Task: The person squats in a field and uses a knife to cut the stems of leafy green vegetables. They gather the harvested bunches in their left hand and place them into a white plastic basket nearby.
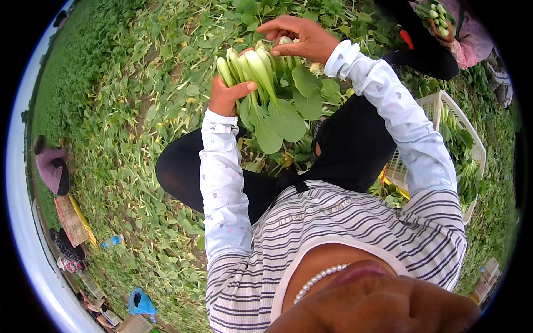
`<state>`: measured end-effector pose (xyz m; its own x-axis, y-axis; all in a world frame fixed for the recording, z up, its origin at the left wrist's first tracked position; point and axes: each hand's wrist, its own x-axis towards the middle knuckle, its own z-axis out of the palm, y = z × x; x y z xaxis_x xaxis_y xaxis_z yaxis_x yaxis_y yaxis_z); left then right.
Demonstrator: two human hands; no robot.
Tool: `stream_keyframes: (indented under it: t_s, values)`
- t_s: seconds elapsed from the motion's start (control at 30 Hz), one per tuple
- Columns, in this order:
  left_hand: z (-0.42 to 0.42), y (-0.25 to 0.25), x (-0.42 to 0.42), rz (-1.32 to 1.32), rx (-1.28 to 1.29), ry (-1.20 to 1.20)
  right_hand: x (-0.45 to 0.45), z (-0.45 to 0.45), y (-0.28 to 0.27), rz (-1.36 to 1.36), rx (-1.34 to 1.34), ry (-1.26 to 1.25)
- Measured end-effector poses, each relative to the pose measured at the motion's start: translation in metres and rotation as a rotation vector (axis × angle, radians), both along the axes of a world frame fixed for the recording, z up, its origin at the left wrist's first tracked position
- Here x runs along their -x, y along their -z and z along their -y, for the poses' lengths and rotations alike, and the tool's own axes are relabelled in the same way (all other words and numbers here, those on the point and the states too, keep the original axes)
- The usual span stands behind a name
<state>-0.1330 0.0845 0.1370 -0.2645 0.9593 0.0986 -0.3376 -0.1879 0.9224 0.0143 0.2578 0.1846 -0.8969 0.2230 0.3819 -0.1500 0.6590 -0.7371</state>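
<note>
My left hand grips a bunch of green bok choy, the thumb across the stalks. The pale bases point up and away from me, and the broad leaves hang down towards my lap. To the right of the bunch, my right hand curls over the pale base of another bok choy head. That head's stalks show below the thumb, beside rounded leaves. Part of the left fingers is hidden behind the bunch.
A plastic crate with bok choy stands by my right elbow. Cut leaves litter the ground. At upper right a co-worker's hand holds bok choy. Other people, a red crate and a water bottle are at left.
</note>
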Motion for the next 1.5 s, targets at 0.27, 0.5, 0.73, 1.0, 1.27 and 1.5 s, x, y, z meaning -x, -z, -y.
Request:
stream_keyframes:
  t_s: [0.27,0.5,0.73,1.0,1.27,1.5]
  values:
    - [0.007,-0.002,-0.015,0.073,-0.063,-0.042,0.003,0.007,-0.001,-0.021,0.278,-0.148]
    - [0.018,0.0,-0.014,0.074,-0.046,-0.026,-0.009,0.007,-0.009,0.054,0.245,-0.102]
    - [0.031,-0.009,0.001,-0.032,-0.103,-0.201,-0.03,-0.026,0.004,-0.11,-0.356,0.268]
    - [0.03,-0.009,-0.011,-0.049,-0.03,-0.141,-0.026,0.023,-0.006,0.005,0.104,0.086]
    - [0.021,-0.005,-0.038,-0.147,-0.018,-0.17,-0.015,0.059,0.004,-0.227,0.273,0.333]
    - [0.018,-0.017,-0.083,-0.104,-0.182,0.046,-0.017,0.089,0.0,-0.427,0.378,0.527]
